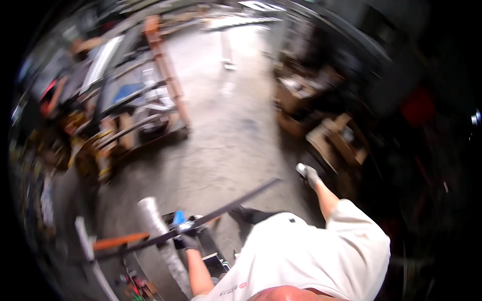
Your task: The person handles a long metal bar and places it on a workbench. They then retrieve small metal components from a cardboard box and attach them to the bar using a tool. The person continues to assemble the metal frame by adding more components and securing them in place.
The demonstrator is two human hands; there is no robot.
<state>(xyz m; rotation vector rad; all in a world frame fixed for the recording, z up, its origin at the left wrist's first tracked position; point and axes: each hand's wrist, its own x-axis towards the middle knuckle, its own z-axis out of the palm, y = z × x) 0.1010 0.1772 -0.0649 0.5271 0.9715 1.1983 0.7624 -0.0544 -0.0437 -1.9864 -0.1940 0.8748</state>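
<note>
My left hand [188, 243], in a dark glove, is closed around a long, thin dark bar [241, 200]. The bar slants across in front of me, its right end higher up in the head view and its left part running past an orange bar [120, 241]. Out to the right, my right hand [312, 176] in a pale glove is closed, with a small whitish object [301, 169] at its fingers, too blurred to name. A blue item [179, 217] shows just beyond my left hand.
A silvery wrapped tube [155, 220] and a white post [85, 238] stand at the left. Farther off on that side is an orange-framed rack [168, 75] loaded with stock. Cardboard boxes [346, 138] line the right of the concrete floor [221, 135].
</note>
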